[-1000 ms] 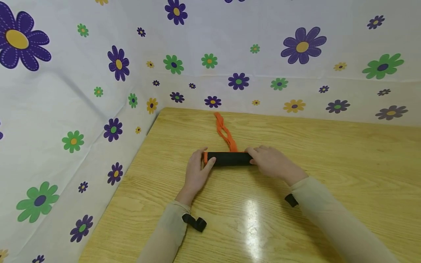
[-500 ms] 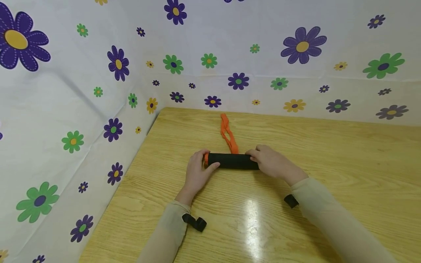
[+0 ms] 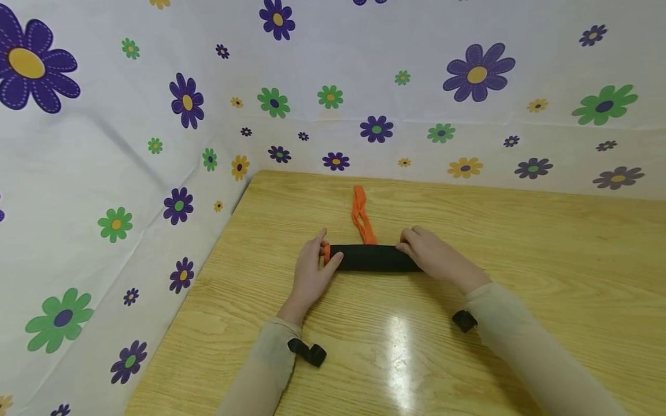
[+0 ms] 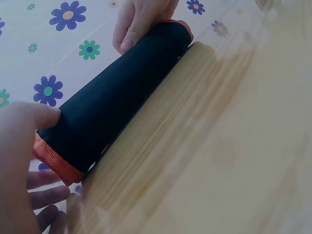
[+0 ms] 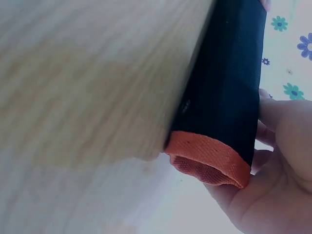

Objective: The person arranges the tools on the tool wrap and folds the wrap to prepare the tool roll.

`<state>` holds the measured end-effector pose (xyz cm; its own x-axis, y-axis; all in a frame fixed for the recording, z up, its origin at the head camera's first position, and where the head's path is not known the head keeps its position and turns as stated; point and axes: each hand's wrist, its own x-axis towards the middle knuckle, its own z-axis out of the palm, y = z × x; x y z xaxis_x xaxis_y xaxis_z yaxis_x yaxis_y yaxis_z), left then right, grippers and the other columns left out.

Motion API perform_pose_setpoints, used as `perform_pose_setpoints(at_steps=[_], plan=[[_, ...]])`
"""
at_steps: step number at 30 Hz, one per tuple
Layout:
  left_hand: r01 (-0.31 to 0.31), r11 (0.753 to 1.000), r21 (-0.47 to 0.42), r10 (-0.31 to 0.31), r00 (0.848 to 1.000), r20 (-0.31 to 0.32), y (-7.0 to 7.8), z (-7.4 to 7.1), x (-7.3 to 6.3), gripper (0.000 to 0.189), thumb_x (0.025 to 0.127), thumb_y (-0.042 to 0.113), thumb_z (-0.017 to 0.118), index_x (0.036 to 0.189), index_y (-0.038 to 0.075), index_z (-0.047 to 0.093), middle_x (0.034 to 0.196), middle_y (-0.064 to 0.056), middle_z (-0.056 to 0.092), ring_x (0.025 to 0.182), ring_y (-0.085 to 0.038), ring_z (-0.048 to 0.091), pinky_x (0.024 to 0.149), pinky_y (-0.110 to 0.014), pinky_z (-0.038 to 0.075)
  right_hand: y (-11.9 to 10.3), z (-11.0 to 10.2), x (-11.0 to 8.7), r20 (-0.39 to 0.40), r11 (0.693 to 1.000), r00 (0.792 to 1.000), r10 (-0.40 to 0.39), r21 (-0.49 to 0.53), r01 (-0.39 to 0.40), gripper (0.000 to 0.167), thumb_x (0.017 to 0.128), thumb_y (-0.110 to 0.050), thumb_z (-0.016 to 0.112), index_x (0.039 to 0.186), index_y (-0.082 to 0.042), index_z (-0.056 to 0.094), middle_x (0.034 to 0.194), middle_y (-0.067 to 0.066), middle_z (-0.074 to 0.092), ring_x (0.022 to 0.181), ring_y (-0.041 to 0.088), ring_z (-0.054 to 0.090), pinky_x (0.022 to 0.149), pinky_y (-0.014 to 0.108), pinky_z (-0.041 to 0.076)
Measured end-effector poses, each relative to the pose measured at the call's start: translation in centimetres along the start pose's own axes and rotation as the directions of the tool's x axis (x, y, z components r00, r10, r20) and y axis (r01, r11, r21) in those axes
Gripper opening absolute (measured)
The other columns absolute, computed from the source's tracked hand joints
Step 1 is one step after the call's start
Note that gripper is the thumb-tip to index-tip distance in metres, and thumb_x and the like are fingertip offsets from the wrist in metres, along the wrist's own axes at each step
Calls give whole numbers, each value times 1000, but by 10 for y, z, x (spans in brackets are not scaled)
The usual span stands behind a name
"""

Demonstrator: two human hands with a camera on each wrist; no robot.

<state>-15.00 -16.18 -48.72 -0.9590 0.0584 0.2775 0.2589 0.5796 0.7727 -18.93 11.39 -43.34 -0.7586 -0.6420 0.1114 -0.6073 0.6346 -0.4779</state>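
A rolled-up black fabric roll [image 3: 372, 258] with orange edging lies crosswise on the wooden table in the head view. An orange strap [image 3: 360, 214] runs from its far side toward the wall. At the left end, my left hand [image 3: 310, 273] holds the roll, thumb on its near face and fingers around the edged end. My right hand [image 3: 434, 254] grips the right end along its upper edge. The left wrist view shows the roll [image 4: 117, 92] slanting between both hands. In the right wrist view, its orange-edged end [image 5: 209, 156] appears folded in layers, beside the right hand [image 5: 278, 165].
The wooden table [image 3: 546, 271] extends to the right and toward me. White sheeting with printed flowers [image 3: 416, 52] stands along the back and left edges. Black straps hang from both wrists, the left one [image 3: 308, 351] near the tabletop.
The roll has shifted slightly toward me, with more of its right part showing. The strap has slid toward me and rightward. My right hand moved a little right; the left stays nearly in place.
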Motion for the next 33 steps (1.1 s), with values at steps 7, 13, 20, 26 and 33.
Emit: perform_pose_setpoints(at_steps=[7,13,20,26,33], plan=[[-62,997,-46,62,998,-6,-3,0,-1,60,93,24,62,146,9,39,131,-14,49,117,-25,48,98,-48,38,4,-3,10,83,997,994,76,26,-78,22,103,-14,44,94,-2,59,80,4,57,70,18,50,65,34,44],[-8,1000,30,7,999,47,-2,-2,-2,65,94,35,59,150,13,34,142,-14,44,130,-31,39,106,-50,30,11,1,21,16,987,997,74,-144,-71,17,100,-10,50,89,-2,61,75,4,56,67,19,53,62,35,46],[-4,998,61,-1,997,73,-2,-2,0,74,93,38,59,154,17,23,150,-12,35,136,-32,31,108,-56,24,20,0,34,49,986,991,122,-121,-115,17,99,-9,51,89,-1,62,76,6,58,68,20,54,63,36,46],[-23,998,56,19,997,78,-1,-2,-1,69,92,35,61,151,15,31,148,-14,38,135,-34,33,106,-59,25,20,-14,28,41,985,985,169,31,-170,32,104,-21,41,94,-1,63,80,6,61,75,21,56,70,39,45],[4,999,-55,-2,999,38,-1,-5,-3,70,93,30,61,151,7,29,146,-15,39,133,-31,36,107,-50,30,16,-28,-6,-56,980,978,199,37,-197,37,104,-30,39,90,-4,62,76,5,58,72,21,53,68,39,42]])
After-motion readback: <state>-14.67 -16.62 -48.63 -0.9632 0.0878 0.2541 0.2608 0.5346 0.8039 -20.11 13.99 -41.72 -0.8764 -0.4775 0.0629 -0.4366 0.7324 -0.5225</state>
